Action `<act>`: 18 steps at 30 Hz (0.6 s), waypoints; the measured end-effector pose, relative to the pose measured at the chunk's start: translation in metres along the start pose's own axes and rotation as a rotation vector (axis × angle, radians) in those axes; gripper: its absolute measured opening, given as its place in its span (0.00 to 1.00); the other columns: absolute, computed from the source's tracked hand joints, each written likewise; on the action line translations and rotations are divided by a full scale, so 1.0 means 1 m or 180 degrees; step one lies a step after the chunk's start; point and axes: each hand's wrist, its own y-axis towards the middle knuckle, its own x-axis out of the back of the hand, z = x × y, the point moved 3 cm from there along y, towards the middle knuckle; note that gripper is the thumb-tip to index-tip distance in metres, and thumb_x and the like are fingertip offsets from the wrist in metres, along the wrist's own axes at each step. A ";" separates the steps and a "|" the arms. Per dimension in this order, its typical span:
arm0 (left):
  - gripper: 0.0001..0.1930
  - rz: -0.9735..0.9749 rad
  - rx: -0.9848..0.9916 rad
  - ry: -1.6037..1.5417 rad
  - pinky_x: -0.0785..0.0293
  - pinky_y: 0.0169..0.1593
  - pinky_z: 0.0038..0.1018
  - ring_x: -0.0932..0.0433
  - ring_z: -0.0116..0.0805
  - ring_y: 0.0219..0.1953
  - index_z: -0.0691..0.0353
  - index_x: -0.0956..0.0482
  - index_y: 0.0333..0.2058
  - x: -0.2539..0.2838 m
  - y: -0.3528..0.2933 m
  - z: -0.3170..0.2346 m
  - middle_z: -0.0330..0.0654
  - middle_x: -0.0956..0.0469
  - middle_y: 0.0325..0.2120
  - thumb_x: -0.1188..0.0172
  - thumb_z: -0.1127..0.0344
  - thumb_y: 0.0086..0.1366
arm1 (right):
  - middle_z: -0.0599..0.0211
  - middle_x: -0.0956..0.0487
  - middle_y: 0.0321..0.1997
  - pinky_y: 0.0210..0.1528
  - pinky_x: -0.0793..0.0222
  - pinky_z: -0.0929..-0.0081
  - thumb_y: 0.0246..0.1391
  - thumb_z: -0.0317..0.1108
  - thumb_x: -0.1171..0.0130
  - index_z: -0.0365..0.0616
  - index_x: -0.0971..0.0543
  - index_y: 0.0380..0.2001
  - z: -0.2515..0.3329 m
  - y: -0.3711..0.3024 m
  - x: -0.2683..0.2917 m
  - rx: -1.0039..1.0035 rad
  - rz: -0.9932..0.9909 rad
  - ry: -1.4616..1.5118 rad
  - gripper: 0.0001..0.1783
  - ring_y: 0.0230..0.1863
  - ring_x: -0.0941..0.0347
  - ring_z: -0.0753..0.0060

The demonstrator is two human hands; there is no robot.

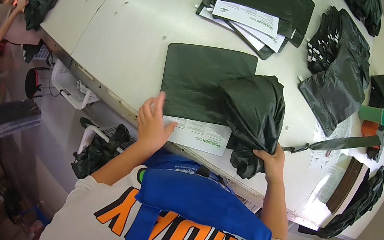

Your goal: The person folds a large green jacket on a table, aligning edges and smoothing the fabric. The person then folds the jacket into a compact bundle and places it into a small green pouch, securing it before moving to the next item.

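On the pale table in front of me lies a flat, dark green fabric piece (199, 78) with a white printed sheet (199, 136) showing along its near edge. My left hand (152, 121) rests at its near left corner, fingers spread, with the thumb at the sheet's edge. A crumpled bundle of thin, shiny dark green fabric (257, 110) covers the right part of the flat piece. My right hand (271, 164) pinches the bundle's gathered lower end at the table's near edge. What is inside the folds is hidden.
Dark green pieces with white sheets (268, 0) are stacked at the far side. Right of me lie more dark fabric pieces (338, 68), a green cylinder (373, 115) and a fabric strip (340, 144). White baskets (68, 84) stand below the left edge. Another person's arm (4, 27) handles dark fabric.
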 end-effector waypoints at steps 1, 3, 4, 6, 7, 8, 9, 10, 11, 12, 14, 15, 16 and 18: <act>0.32 0.0080 -0.0488 -0.0071 0.40 0.58 0.42 0.35 0.47 0.56 0.58 0.33 0.56 0.001 -0.004 -0.007 0.49 0.33 0.52 0.32 0.66 0.52 | 0.58 0.19 0.36 0.43 0.30 0.74 0.35 0.28 0.35 0.29 0.24 0.41 0.001 -0.001 -0.003 0.0090 0.0009 -0.0150 0.26 0.36 0.25 0.70; 0.35 0.0263 -0.1506 -0.0205 0.40 0.58 0.44 0.35 0.49 0.55 0.53 0.33 0.58 0.001 -0.002 -0.017 0.48 0.31 0.50 0.32 0.66 0.49 | 0.58 0.19 0.36 0.43 0.30 0.74 0.35 0.29 0.35 0.29 0.24 0.41 0.001 -0.010 -0.008 0.0192 0.0036 -0.0322 0.25 0.35 0.25 0.71; 0.31 0.0446 -0.1691 -0.0119 0.35 0.53 0.40 0.33 0.46 0.51 0.48 0.31 0.56 -0.018 -0.001 -0.011 0.44 0.30 0.48 0.36 0.66 0.51 | 0.59 0.19 0.36 0.43 0.30 0.75 0.35 0.29 0.34 0.30 0.24 0.41 0.005 -0.015 -0.009 0.0226 0.0069 -0.0360 0.25 0.35 0.25 0.71; 0.26 0.0550 -0.2390 0.0070 0.33 0.50 0.37 0.32 0.44 0.49 0.48 0.28 0.52 -0.032 0.012 -0.004 0.44 0.30 0.46 0.38 0.66 0.51 | 0.59 0.19 0.36 0.44 0.30 0.75 0.34 0.28 0.34 0.29 0.24 0.41 0.010 -0.028 -0.005 0.0298 0.0120 -0.0425 0.26 0.36 0.25 0.71; 0.24 0.0607 -0.2725 0.0166 0.32 0.48 0.36 0.32 0.43 0.48 0.48 0.27 0.51 -0.038 0.016 -0.001 0.43 0.30 0.45 0.40 0.65 0.52 | 0.59 0.19 0.36 0.46 0.30 0.75 0.32 0.26 0.33 0.29 0.24 0.41 0.016 -0.036 -0.001 0.0385 0.0225 -0.0417 0.26 0.37 0.25 0.71; 0.19 0.0584 -0.2961 0.0092 0.30 0.45 0.33 0.31 0.41 0.45 0.49 0.25 0.45 -0.042 0.021 0.000 0.42 0.29 0.42 0.42 0.66 0.51 | 0.59 0.19 0.36 0.46 0.30 0.74 0.31 0.26 0.33 0.30 0.24 0.41 0.019 -0.044 0.006 0.0427 0.0407 -0.0646 0.27 0.37 0.25 0.71; 0.18 0.0739 -0.3107 0.0114 0.29 0.44 0.33 0.31 0.41 0.44 0.49 0.25 0.43 -0.044 0.028 0.003 0.41 0.29 0.41 0.42 0.66 0.51 | 0.60 0.19 0.36 0.47 0.30 0.74 0.30 0.25 0.33 0.30 0.23 0.41 0.021 -0.051 0.015 0.0468 0.0587 -0.0876 0.27 0.38 0.25 0.72; 0.16 0.0900 -0.3272 0.0142 0.29 0.44 0.33 0.31 0.41 0.43 0.50 0.25 0.42 -0.046 0.036 0.005 0.41 0.29 0.39 0.42 0.66 0.51 | 0.61 0.18 0.36 0.48 0.30 0.74 0.28 0.25 0.32 0.31 0.23 0.42 0.024 -0.058 0.022 0.0435 0.0705 -0.1167 0.29 0.38 0.26 0.73; 0.15 0.1060 -0.3434 0.0173 0.29 0.43 0.33 0.31 0.41 0.42 0.50 0.24 0.41 -0.046 0.039 0.006 0.41 0.30 0.38 0.41 0.66 0.52 | 0.58 0.18 0.36 0.47 0.30 0.73 0.27 0.26 0.32 0.34 0.23 0.43 0.024 -0.066 0.024 0.0405 0.0875 -0.1190 0.30 0.37 0.24 0.70; 0.12 0.0943 -0.3496 0.0068 0.28 0.42 0.34 0.31 0.42 0.40 0.52 0.24 0.38 -0.044 0.040 0.006 0.40 0.31 0.35 0.42 0.67 0.52 | 0.55 0.18 0.35 0.46 0.30 0.72 0.27 0.27 0.31 0.35 0.23 0.43 0.024 -0.072 0.025 0.0465 0.1011 -0.1431 0.31 0.37 0.23 0.67; 0.11 0.0809 -0.3061 0.0012 0.28 0.42 0.34 0.31 0.42 0.40 0.54 0.25 0.37 -0.045 0.041 0.000 0.41 0.31 0.35 0.43 0.68 0.53 | 0.51 0.19 0.35 0.45 0.29 0.71 0.27 0.29 0.31 0.38 0.22 0.44 0.020 -0.082 0.026 0.0452 0.1174 -0.1821 0.31 0.36 0.22 0.63; 0.11 0.0742 -0.2837 -0.0014 0.28 0.42 0.35 0.31 0.42 0.40 0.55 0.25 0.37 -0.046 0.042 -0.003 0.41 0.31 0.35 0.44 0.69 0.53 | 0.50 0.19 0.35 0.45 0.29 0.71 0.27 0.29 0.31 0.38 0.22 0.44 0.018 -0.085 0.027 0.0386 0.1223 -0.1976 0.31 0.36 0.22 0.61; 0.11 0.0893 -0.2776 0.0068 0.28 0.42 0.35 0.31 0.43 0.40 0.56 0.25 0.38 -0.046 0.043 -0.006 0.42 0.31 0.35 0.44 0.69 0.53 | 0.49 0.20 0.34 0.44 0.29 0.71 0.28 0.29 0.31 0.39 0.22 0.44 0.013 -0.089 0.028 0.0311 0.1283 -0.2125 0.31 0.36 0.22 0.60; 0.12 0.1189 -0.2637 0.0238 0.28 0.43 0.35 0.31 0.43 0.39 0.56 0.25 0.39 -0.042 0.046 -0.013 0.42 0.31 0.35 0.44 0.70 0.54 | 0.52 0.19 0.35 0.45 0.29 0.71 0.27 0.29 0.31 0.37 0.22 0.43 0.001 -0.094 0.034 0.0319 0.1164 -0.1900 0.30 0.36 0.22 0.62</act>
